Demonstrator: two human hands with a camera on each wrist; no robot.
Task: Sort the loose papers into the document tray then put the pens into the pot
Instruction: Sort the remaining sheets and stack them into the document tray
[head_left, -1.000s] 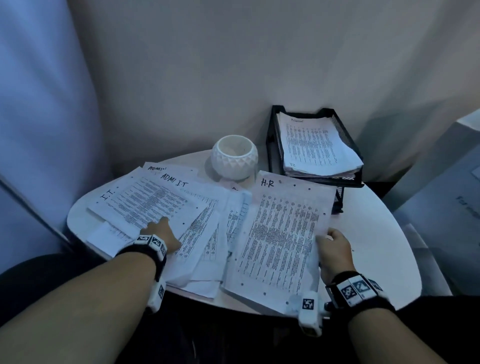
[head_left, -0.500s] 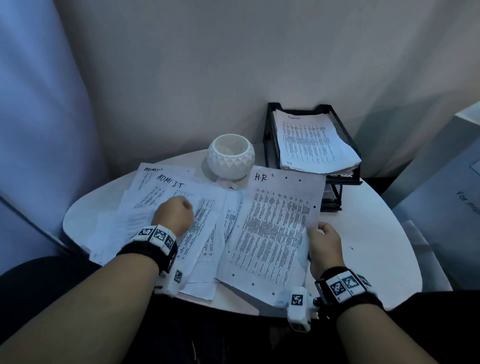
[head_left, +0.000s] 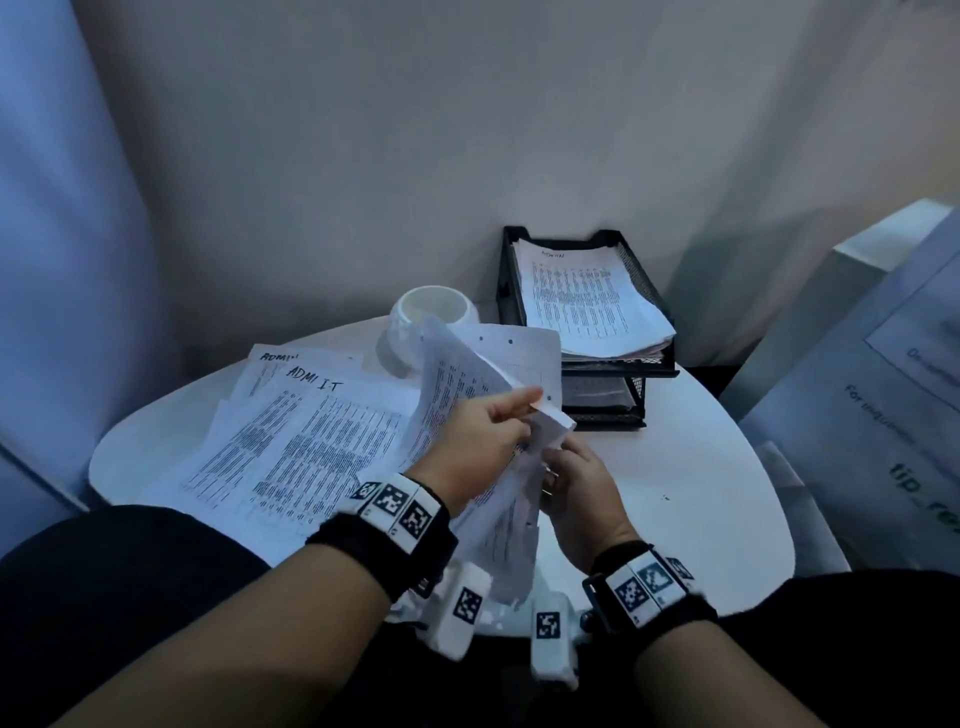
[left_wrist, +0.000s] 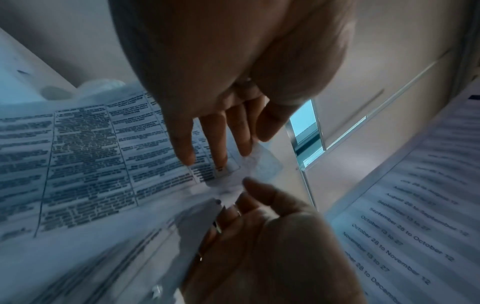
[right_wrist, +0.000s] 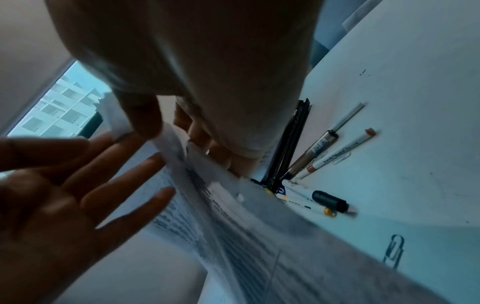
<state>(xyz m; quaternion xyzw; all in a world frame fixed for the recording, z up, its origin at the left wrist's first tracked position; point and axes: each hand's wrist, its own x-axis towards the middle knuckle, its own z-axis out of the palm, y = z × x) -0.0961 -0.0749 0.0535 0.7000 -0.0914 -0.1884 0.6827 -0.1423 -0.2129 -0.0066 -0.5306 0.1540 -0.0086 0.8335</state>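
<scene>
My right hand (head_left: 558, 467) pinches the edge of a printed paper stack (head_left: 467, 384) and holds it curled above the round white table (head_left: 701, 493). My left hand (head_left: 511, 410) lies with straight fingers (left_wrist: 218, 148) against the stack's upper corner. More loose papers (head_left: 311, 441), headed "ADMI I.T", lie spread on the left. A white faceted pot (head_left: 434, 317) stands behind the stack. The black mesh document tray (head_left: 587, 241) at the back holds sheets on its top level. Several pens (right_wrist: 324, 148) lie on the table beside the tray, seen in the right wrist view.
A paper clip (right_wrist: 394, 251) lies on the table near the pens. A large grey printed box (head_left: 883, 415) stands right of the table. Walls close in behind the pot and tray.
The right hand has lifted the "H.R" stack off the table and curled it upright. The left hand has left the left pile and moved right onto that stack.
</scene>
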